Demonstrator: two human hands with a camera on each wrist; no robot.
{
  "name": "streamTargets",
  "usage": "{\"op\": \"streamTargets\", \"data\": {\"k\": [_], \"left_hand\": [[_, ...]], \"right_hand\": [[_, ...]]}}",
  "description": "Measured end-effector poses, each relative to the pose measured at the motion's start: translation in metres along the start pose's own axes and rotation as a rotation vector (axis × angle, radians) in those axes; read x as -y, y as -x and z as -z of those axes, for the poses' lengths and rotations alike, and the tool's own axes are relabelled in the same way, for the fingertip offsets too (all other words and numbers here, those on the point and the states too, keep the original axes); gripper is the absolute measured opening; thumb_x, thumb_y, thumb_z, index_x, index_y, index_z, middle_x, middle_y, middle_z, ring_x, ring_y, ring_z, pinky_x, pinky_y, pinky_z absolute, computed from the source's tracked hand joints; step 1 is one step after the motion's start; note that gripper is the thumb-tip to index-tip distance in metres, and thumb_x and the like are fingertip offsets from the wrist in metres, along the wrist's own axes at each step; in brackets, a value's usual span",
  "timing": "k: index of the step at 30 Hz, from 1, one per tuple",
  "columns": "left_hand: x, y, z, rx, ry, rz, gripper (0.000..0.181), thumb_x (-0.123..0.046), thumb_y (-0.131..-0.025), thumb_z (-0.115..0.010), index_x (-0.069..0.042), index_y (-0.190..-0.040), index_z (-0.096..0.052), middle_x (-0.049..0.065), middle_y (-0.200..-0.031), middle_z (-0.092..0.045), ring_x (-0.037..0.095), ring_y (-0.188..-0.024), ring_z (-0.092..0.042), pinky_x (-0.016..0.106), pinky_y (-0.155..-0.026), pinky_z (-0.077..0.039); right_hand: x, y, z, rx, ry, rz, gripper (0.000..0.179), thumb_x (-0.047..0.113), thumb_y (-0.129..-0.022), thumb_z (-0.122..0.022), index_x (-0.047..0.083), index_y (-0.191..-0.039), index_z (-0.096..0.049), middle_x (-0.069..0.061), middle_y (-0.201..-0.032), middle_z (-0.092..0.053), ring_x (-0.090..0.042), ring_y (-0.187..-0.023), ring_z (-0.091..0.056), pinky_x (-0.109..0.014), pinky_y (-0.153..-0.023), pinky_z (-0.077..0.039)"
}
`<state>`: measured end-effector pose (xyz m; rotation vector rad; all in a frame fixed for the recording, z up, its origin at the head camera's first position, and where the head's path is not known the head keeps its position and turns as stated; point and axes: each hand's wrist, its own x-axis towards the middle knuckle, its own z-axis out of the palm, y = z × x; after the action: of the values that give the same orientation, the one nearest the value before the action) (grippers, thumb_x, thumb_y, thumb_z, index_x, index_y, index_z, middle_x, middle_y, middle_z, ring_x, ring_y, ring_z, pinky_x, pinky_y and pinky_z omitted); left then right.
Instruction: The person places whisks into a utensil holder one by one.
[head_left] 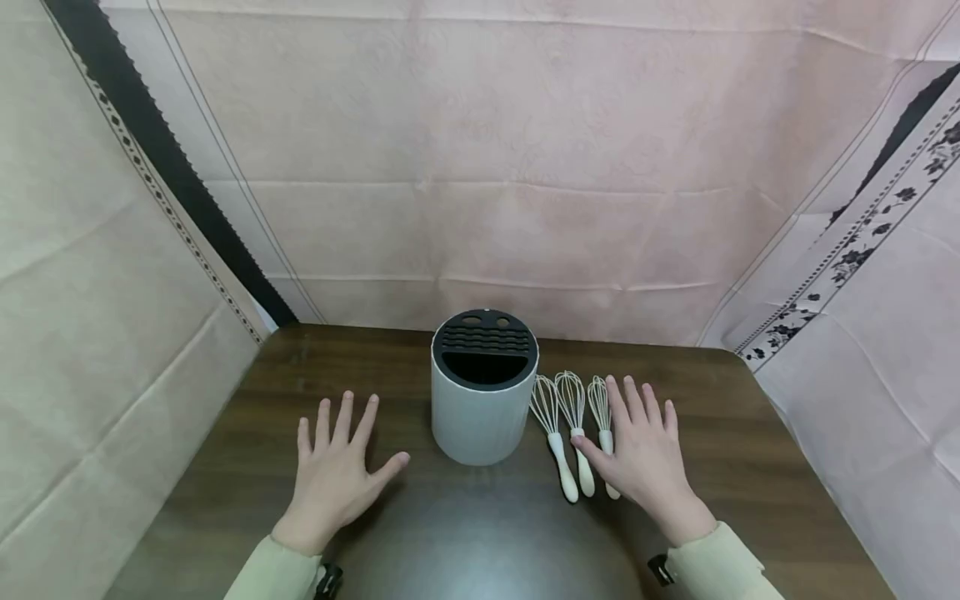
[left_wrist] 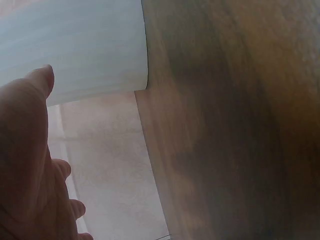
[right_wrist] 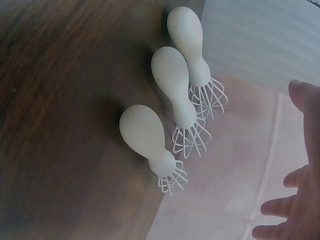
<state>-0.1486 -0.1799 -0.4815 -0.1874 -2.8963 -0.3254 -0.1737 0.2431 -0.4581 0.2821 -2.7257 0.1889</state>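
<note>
A round white utensil holder (head_left: pixel 480 425) with a dark slotted top (head_left: pixel 485 346) stands upright at the middle of the table. Three cream whisks lie side by side at its right: the left whisk (head_left: pixel 557 446), the middle whisk (head_left: pixel 577 442) and the right whisk (head_left: pixel 600 404), handles toward the near edge. My left hand (head_left: pixel 333 471) is spread with straight fingers to the left of the holder, holding nothing. My right hand (head_left: pixel 641 450), also spread and holding nothing, hovers over the right whisk and partly hides it. In the right wrist view the whisk handles (right_wrist: pixel 142 131) show large.
The brown wooden table (head_left: pixel 480 533) ends at a pale cloth backdrop (head_left: pixel 480 208) behind the holder. More cloth with dark trim (head_left: pixel 172 175) hangs on the left side, and a floral-bordered cloth (head_left: pixel 855 258) on the right. Dark wristbands (head_left: pixel 327 581) show at both sleeves.
</note>
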Motion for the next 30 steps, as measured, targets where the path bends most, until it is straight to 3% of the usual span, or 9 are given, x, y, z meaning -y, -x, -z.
{"op": "streamTargets", "data": {"k": [6,12,18,25,30], "left_hand": [[0.003,-0.002,0.001,0.008,-0.007,0.0,0.098,-0.083,-0.08,-0.035,-0.027,-0.156,-0.009,0.016,-0.16,-0.008,0.041,-0.144,0.005,0.065,-0.107,0.008],[0.002,-0.004,0.005,0.042,0.021,-0.002,0.098,-0.081,-0.081,-0.039,-0.026,-0.156,-0.008,0.016,-0.16,-0.008,0.043,-0.144,0.001,0.065,-0.108,0.006],[0.003,-0.005,0.006,0.057,0.06,0.011,0.1,-0.082,-0.081,-0.038,-0.025,-0.156,-0.006,0.016,-0.16,-0.008,0.044,-0.143,0.0,0.065,-0.107,0.005],[0.006,-0.007,0.011,0.04,0.144,0.024,0.102,-0.081,-0.079,-0.042,-0.027,-0.156,-0.003,0.017,-0.159,-0.012,0.044,-0.143,-0.003,0.065,-0.107,0.003],[0.001,-0.011,0.017,0.004,0.274,0.017,0.105,-0.078,-0.077,-0.051,-0.027,-0.156,-0.005,0.015,-0.157,-0.02,0.043,-0.142,-0.014,0.064,-0.108,-0.01]], "right_hand": [[0.001,-0.002,0.0,0.006,-0.055,-0.013,0.101,0.077,-0.079,-0.051,0.014,-0.154,-0.024,-0.018,-0.15,-0.035,-0.043,-0.137,-0.027,-0.064,-0.103,-0.023],[0.001,-0.004,0.0,0.03,-0.096,-0.028,0.102,0.075,-0.079,-0.053,0.008,-0.152,-0.028,-0.022,-0.146,-0.039,-0.045,-0.131,-0.036,-0.062,-0.098,-0.033],[0.003,-0.009,0.002,0.081,-0.197,-0.067,0.101,0.073,-0.08,-0.055,0.01,-0.153,-0.025,-0.021,-0.144,-0.042,-0.045,-0.126,-0.042,-0.062,-0.093,-0.039],[0.014,-0.01,0.002,0.14,-0.308,-0.124,0.1,0.074,-0.079,-0.055,0.011,-0.152,-0.027,-0.02,-0.141,-0.046,-0.041,-0.125,-0.044,-0.06,-0.09,-0.043],[0.018,-0.01,0.0,0.143,-0.43,-0.193,0.099,0.073,-0.078,-0.059,0.012,-0.15,-0.031,-0.015,-0.134,-0.054,-0.034,-0.119,-0.052,-0.055,-0.089,-0.045]]}}
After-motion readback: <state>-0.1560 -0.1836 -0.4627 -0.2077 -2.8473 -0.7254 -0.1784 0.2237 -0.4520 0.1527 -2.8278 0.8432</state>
